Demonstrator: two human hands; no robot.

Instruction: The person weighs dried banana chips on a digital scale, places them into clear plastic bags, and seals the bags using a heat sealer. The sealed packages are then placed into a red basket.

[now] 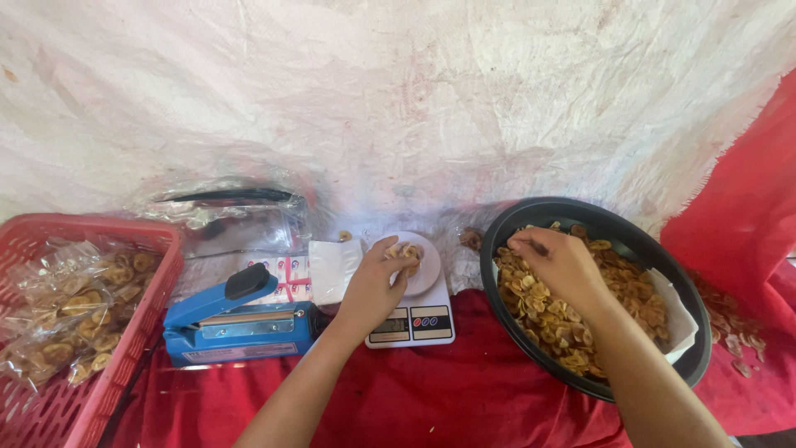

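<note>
A small heap of banana chips [404, 252] is held down by the left hand [373, 286] on the round white plate of a kitchen scale [412, 319], the fingers curled closed around the slices. The scale is set on a red cloth [431, 398], its display facing the person. The right hand [564, 261] is lowered into a large black bowl [597, 217] to the right of the scale, with the fingertips pinched narrowly on chips at the near-left part of the pile [572, 319]; how many slices are gripped cannot be told. The bowl is lined with white paper and stands just beside the scale. To the left of the scale, a blue heat sealer [236, 323] with a black knob is placed on the cloth, and clear plastic bags [240, 216] are piled behind it. At the far left, a red plastic basket [124, 348] is filled with sealed bags of chips [79, 311]. Loose chips [734, 328] are scattered on the cloth at the right.
</note>
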